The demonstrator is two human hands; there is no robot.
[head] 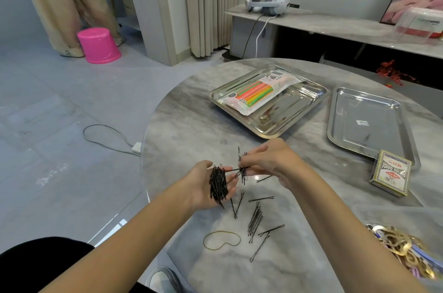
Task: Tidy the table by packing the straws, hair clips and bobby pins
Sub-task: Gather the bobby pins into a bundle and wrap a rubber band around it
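Observation:
My left hand (203,187) lies palm up above the table and cups a thick bundle of black bobby pins (218,186). Just right of it, my right hand (271,163) pinches a few more bobby pins (242,168) at its fingertips, held against the bundle's upper end. Several loose bobby pins (255,221) are scattered on the marble table (182,125) below my hands. A packet of coloured straws (257,92) lies in the left steel tray (282,125). Gold and pastel hair clips (402,252) are heaped at the table's lower right edge.
A second steel tray (345,125) sits at the right, with a box of playing cards (389,173) resting on its near corner. A rubber band (221,240) lies near the table's front. Beyond the table are a pink stool (98,46) and a floor cable (105,137).

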